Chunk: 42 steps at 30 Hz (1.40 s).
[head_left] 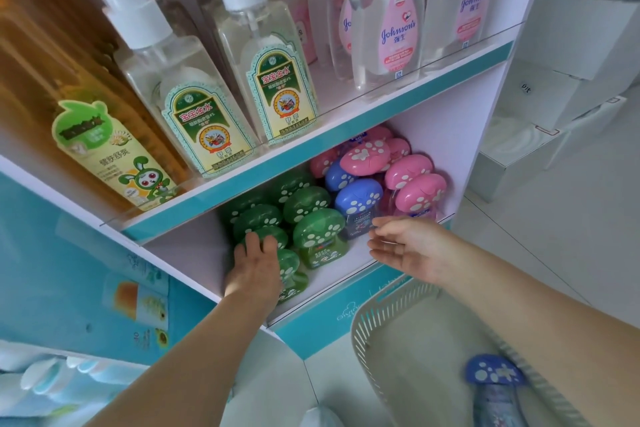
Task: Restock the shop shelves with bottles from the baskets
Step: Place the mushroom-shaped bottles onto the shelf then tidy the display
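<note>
The green bottle (292,276) stands at the front left of the lower shelf (346,255), among other green-capped ones. My left arm reaches straight in and my left hand (254,263) curls over its cap, gripping it. My right hand (401,246) hovers at the shelf's front edge, fingers loose and spread, holding nothing, just beside a blue bottle (358,204). Below, a basket (381,305) sits on the tiled floor (554,236).

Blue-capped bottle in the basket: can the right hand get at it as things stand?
Probably yes. The blue-capped bottle lies uncovered in the open-topped basket, with nothing on it. The right hand is open and empty, just past the basket's rim.
</note>
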Tool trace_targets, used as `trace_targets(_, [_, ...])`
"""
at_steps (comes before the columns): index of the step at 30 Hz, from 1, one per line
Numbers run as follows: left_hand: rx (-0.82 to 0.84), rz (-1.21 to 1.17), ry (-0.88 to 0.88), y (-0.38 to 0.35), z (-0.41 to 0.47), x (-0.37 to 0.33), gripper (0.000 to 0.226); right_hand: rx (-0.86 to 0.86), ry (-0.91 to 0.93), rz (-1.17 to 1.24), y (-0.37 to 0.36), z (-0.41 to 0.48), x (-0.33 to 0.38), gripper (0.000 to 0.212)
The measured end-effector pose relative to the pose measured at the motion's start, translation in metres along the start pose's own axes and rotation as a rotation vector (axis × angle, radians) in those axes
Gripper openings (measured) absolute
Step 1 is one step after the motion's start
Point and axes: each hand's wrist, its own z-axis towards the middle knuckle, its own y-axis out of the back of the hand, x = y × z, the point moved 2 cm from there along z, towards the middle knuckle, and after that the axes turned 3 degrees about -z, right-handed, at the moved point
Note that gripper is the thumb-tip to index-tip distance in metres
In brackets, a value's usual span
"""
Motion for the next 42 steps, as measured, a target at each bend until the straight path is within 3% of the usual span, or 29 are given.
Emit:
trace_targets(7, [-0.105, 0.065, -0.013, 0.020, -0.003, -0.008, 0.071, 0.000, -0.005, -0.048, 0.010, -0.007, -0.001, 0.015])
trace_targets(14, [-0.290, -0.167, -0.138, 0.051, -0.017, -0.038, 0.039, -0.002, -0.017, -0.228, 0.037, -0.022, -0.007, 0.015])
trace_targets(17, [-0.211, -0.276, -0.311, 0.045, -0.029, -0.076, 0.038, -0.034, -0.042, -0.271, 0.062, -0.030, -0.015, 0.015])
trace_targets(20, [-0.114, -0.239, -0.491, 0.034, -0.045, -0.119, 0.038, -0.077, -0.056, -0.326, 0.084, -0.037, -0.026, 0.015])
trace_targets(25, [-0.078, -0.184, -0.635, 0.024, -0.061, -0.163, 0.039, -0.152, -0.123, -0.475, 0.122, -0.037, -0.052, 0.029])
trace_targets(30, [-0.024, -0.143, -0.663, 0.022, -0.064, -0.180, 0.039, -0.203, -0.119, -0.857, 0.162, -0.044, -0.094, 0.029])
trace_targets(35, [0.002, -0.152, -0.669, 0.022, -0.065, -0.186, 0.040, 0.029, -0.271, -1.382, 0.179, -0.056, -0.146, 0.040])
trace_targets(42, [0.002, -0.150, -0.706, 0.022, -0.075, -0.195, 0.042, 0.133, -0.332, -1.597, 0.189, -0.073, -0.171, 0.045])
